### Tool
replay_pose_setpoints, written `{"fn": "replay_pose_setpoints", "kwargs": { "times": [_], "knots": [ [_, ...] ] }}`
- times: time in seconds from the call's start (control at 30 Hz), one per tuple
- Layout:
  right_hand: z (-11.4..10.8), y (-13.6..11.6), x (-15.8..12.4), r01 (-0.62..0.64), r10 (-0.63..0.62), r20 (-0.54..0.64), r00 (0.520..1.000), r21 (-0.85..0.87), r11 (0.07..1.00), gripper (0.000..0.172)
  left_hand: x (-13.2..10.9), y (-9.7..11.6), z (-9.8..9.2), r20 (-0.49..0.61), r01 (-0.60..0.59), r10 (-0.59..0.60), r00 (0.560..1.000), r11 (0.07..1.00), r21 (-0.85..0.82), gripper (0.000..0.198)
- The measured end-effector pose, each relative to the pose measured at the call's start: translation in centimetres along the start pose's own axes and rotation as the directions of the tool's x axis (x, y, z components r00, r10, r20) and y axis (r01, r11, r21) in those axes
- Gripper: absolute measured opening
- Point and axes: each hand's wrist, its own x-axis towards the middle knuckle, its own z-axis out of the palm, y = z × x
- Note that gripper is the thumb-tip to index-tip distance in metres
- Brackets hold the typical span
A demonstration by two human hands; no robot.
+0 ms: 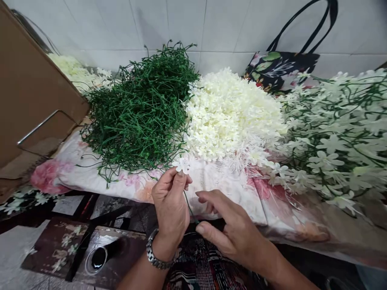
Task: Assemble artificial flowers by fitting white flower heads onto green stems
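Observation:
My left hand [171,201] pinches a small white artificial flower [183,165] between thumb and fingers, its petals facing up. A thin green stem [189,205] hangs below the flower, down past the palm. To the right, my right hand [226,225] is open, thumb and forefinger apart on either side of the stem's lower part; whether the thumb touches the stem I cannot tell. Beyond my hands lie a tangled heap of green plastic stems [145,108] and, to its right, a pile of loose cream-white blossoms [229,112].
Finished-looking white flower sprays [341,133] lie on the right of the floral cloth [196,189]. A cardboard box [33,92] stands at left. Behind, a floral bag [281,70] leans against the tiled wall. Low at left, a cup of dark liquid [97,257] sits on a brown surface.

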Motion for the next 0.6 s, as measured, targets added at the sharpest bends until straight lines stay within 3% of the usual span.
{"fn": "replay_pose_setpoints", "kwargs": {
  "times": [0.13, 0.27, 0.37, 0.43, 0.6],
  "knots": [
    [2.0, -0.4, 0.0, 0.049, -0.046, -0.094, 0.995, 0.035, 0.998, 0.010, -0.4, 0.2, 0.6, -0.032, -0.045, 0.044, 0.999, 0.998, -0.036, 0.008],
    [1.1, 0.4, 0.1, 0.055, -0.063, -0.178, 0.982, -0.052, 0.997, 0.016, -0.5, 0.6, -0.8, 0.088, 0.000, 0.000, 0.996, 1.000, 0.002, 0.006],
    [-0.6, 0.8, 0.1, 0.054, -0.079, -0.165, 0.983, -0.151, 0.987, 0.016, -0.5, 0.7, -2.8, 0.306, 0.029, -0.111, 0.946, 0.965, 0.261, 0.002],
    [-1.3, 0.8, 0.1, 0.099, -0.130, -0.135, 0.982, -0.217, 0.971, 0.017, -0.7, 0.6, -3.8, 0.390, 0.029, -0.205, 0.898, 0.911, 0.412, 0.006],
    [-1.2, 0.4, 0.5, 0.233, -0.255, -0.045, 0.966, -0.283, 0.931, 0.020, -1.4, 0.4, -3.2, 0.476, 0.005, -0.297, 0.828, 0.853, 0.522, 0.009]
  ]
}}
